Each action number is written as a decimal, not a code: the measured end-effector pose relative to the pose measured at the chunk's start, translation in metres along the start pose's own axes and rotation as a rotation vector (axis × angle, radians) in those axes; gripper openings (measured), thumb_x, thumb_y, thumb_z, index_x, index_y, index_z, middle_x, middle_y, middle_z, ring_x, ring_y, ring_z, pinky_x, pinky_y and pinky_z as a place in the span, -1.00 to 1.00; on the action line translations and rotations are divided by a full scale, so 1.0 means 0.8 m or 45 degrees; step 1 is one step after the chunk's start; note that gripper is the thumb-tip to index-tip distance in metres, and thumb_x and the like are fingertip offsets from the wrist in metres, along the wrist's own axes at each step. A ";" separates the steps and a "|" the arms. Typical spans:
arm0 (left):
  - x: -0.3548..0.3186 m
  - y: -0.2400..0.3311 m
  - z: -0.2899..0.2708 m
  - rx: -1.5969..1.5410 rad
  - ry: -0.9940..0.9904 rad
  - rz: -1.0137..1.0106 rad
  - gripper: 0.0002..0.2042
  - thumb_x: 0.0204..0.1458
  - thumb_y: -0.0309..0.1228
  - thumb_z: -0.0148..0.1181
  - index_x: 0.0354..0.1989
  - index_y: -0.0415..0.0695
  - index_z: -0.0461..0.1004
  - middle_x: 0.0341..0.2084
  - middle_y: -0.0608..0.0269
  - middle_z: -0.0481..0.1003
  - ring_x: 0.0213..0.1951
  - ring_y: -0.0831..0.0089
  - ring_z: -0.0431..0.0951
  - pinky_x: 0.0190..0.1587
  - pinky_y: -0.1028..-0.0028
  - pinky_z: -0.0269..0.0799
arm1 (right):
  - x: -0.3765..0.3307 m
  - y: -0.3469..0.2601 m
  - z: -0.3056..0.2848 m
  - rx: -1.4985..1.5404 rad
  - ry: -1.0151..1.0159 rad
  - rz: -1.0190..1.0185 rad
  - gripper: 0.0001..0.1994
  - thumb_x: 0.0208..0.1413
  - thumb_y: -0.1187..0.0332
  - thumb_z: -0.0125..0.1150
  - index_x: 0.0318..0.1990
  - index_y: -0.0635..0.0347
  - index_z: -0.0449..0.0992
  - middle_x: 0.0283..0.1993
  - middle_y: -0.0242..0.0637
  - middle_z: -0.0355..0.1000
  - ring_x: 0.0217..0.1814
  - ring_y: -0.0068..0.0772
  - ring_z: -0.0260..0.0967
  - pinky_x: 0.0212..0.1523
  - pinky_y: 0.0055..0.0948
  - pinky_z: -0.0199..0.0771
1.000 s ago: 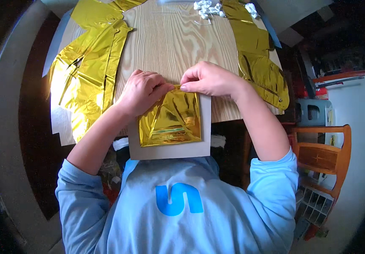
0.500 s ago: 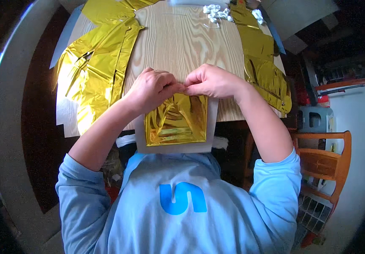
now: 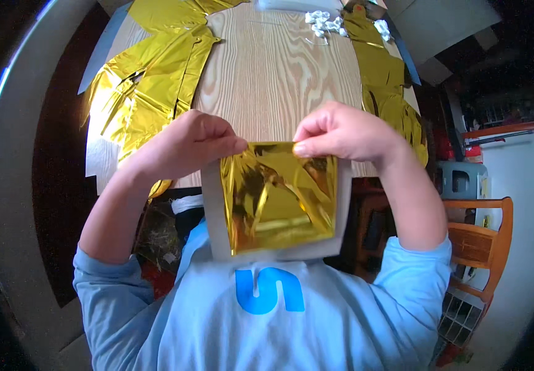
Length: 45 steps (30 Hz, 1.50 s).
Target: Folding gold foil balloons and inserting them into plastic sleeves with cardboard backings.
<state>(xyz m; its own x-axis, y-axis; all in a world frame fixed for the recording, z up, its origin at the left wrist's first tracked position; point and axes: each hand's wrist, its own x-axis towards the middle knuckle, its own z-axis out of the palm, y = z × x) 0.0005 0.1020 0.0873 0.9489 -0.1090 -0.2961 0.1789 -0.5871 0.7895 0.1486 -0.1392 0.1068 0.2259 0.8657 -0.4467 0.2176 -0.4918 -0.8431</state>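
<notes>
A shiny gold foil piece, roughly square and creased, hangs between my hands in front of my chest. Behind it shows a pale grey sheet, slightly larger than the foil. My left hand is closed, pinching the upper left of the foil. With thumb and bent fingers, my right hand grips its top edge right of centre. The foil's lower edge hangs free and tilts, close to my shirt. Whether the foil is a bag or a single layer I cannot tell.
A wood-grain table lies ahead. Gold foil pieces spread along its left side, with more gold foil along the right. Small white bundles sit at the far edge. A wooden chair stands at right.
Both hands have moved apart from their meeting point at the foil's top edge. The foil and grey sheet have come nearer my chest and swung to the right.
</notes>
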 end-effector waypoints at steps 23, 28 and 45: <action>0.109 -0.041 0.048 0.274 0.351 0.425 -0.62 0.13 -0.24 0.20 0.04 -0.21 0.51 -0.13 0.00 0.57 -0.05 0.15 0.58 0.03 0.28 0.47 | 0.108 0.059 -0.050 -0.266 0.090 0.234 -0.86 0.05 0.38 0.32 -0.46 0.24 0.59 -0.54 -0.53 0.44 -0.49 -0.71 0.28 -0.39 -0.57 0.30; 0.133 -0.048 0.025 0.110 0.205 0.256 -0.72 0.14 -0.32 0.18 -0.04 -0.21 0.55 -0.31 0.02 0.63 -0.32 0.26 0.67 -0.19 0.34 0.56 | 0.104 0.048 -0.050 -0.349 0.108 0.234 -0.86 0.05 0.37 0.33 -0.44 0.25 0.60 -0.55 -0.50 0.44 -0.48 -0.68 0.29 -0.38 -0.53 0.31; 0.128 -0.056 0.048 0.202 0.333 0.484 -0.77 0.24 -0.37 0.06 0.02 -0.13 0.44 -0.29 -0.06 0.59 -0.24 0.02 0.62 -0.14 0.21 0.51 | 0.029 0.018 0.074 -1.237 0.856 -0.144 -0.62 0.03 0.18 0.34 -0.07 0.22 0.48 0.13 -0.05 0.37 0.26 -0.05 0.28 0.25 0.05 0.14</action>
<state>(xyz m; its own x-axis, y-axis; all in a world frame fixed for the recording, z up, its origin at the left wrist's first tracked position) 0.0794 0.0867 0.0012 0.9765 -0.1464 0.1584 -0.2156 -0.6621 0.7177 0.1005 -0.1205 0.0664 0.5492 0.8288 0.1075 0.8325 -0.5312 -0.1573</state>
